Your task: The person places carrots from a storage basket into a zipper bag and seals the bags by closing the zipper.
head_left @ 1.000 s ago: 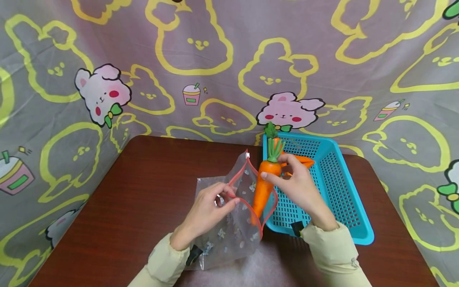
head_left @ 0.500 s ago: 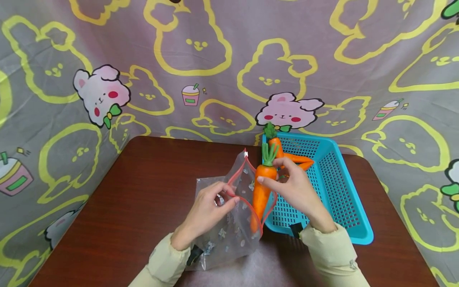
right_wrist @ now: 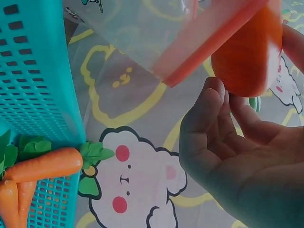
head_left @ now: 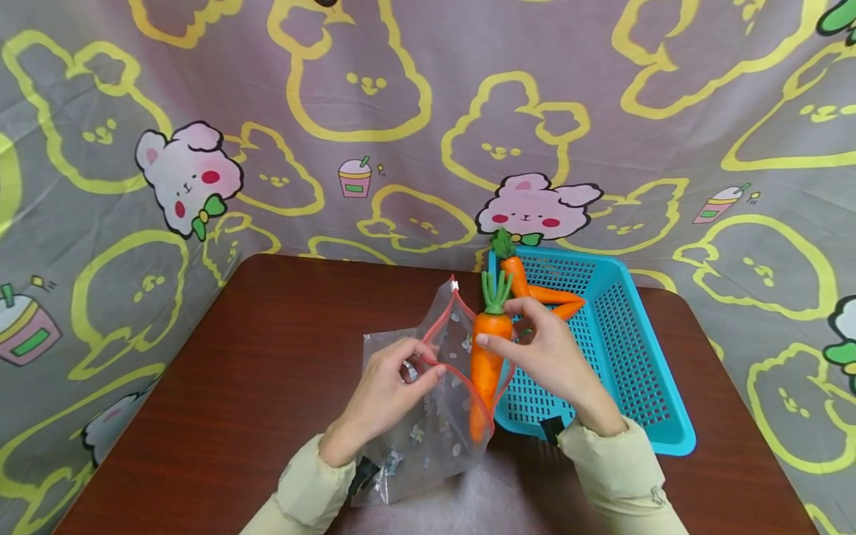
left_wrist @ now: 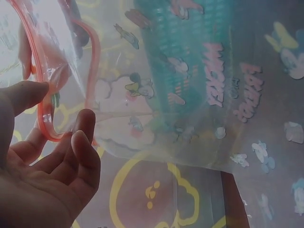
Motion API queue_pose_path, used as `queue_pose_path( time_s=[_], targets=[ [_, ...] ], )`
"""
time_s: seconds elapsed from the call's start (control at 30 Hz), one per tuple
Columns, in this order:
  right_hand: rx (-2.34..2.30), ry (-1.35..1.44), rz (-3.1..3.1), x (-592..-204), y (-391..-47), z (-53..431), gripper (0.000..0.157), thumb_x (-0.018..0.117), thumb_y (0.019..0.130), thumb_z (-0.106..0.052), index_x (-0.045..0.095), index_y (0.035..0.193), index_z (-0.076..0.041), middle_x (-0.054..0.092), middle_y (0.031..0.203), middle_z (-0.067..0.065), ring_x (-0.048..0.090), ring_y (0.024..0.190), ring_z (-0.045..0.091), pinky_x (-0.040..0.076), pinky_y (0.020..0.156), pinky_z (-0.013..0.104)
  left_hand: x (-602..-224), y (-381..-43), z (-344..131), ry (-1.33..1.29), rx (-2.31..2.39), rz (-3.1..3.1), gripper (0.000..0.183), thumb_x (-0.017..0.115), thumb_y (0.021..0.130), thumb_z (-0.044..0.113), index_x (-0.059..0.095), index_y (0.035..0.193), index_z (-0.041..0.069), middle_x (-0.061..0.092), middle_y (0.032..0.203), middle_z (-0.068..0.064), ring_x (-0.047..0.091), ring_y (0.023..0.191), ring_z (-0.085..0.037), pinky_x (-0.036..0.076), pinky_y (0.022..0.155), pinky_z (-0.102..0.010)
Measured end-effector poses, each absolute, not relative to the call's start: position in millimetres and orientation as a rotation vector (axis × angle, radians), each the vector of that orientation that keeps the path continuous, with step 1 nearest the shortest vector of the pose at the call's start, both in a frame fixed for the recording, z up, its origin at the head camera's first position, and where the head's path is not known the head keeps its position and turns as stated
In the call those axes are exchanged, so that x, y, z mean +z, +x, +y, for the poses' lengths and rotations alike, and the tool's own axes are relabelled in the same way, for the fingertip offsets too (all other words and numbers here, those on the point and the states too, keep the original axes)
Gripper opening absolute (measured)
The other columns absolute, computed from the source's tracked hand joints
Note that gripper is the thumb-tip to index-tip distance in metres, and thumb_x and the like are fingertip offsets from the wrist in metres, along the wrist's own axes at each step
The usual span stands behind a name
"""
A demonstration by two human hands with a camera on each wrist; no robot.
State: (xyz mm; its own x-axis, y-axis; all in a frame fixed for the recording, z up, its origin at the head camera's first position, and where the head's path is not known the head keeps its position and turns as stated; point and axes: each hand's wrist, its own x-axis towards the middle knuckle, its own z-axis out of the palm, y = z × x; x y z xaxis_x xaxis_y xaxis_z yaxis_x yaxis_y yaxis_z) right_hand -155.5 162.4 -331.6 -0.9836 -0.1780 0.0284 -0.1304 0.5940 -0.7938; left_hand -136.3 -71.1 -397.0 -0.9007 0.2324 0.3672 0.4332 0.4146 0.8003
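Observation:
My left hand [head_left: 386, 394] pinches the red zip edge of a clear zip-lock bag [head_left: 435, 438] printed with small cartoon figures; its mouth gapes toward the right. In my right hand [head_left: 545, 357] a large orange carrot [head_left: 490, 342] with green stem stubs is held near its thick top, thumb on one side and fingers behind. The carrot's tip points down inside the bag's mouth, its lower part showing through the clear plastic. In the right wrist view the carrot [right_wrist: 247, 57] stands beside the bag's red edge [right_wrist: 209, 50]. The left wrist view shows the thumb and fingers at the red strip [left_wrist: 42, 95].
A turquoise perforated basket [head_left: 658, 371] stands on the brown table [head_left: 267, 357] to the right, behind my right hand. Several smaller carrots [head_left: 515, 275] lie at its far left end, one with leaves over the rim. A bunny-patterned cloth [head_left: 374, 96] hangs behind the table.
My right hand has moved the carrot slightly left and down, deeper into the bag's mouth, and the carrot stands more upright. The left hand stays on the bag's edge.

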Motion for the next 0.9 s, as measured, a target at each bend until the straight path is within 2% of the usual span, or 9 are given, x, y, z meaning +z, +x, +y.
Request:
queue_pose_path(
  time_s=[0.57, 0.9],
  targets=[
    [-1.329, -0.327, 2.775, -333.7, -155.8, 161.0, 0.055, 0.074, 0.082, -0.043, 0.056, 0.122, -0.01, 0.063, 0.106, 0.009, 0.057, 0.084, 0.023, 0.054, 0.064, 0.031, -395.9, -137.3, -70.0, -0.572, -1.488, -2.478, 0.013, 0.076, 0.084, 0.021, 0.063, 0.088, 0.022, 0.07, 0.101, 0.006, 0.056, 0.072, -0.003, 0.048, 0.06, -0.021],
    [-1.304, -0.364, 2.79, -334.0, -154.4, 159.5, 0.055, 0.074, 0.081, -0.046, 0.058, 0.123, -0.014, 0.065, 0.105, 0.004, 0.057, 0.079, 0.022, 0.052, 0.061, 0.034, -395.6, -137.0, -68.4, -0.55, -1.476, -2.478, 0.014, 0.076, 0.084, 0.022, 0.063, 0.09, 0.021, 0.069, 0.104, 0.006, 0.057, 0.075, -0.005, 0.048, 0.061, -0.021]
  ],
)
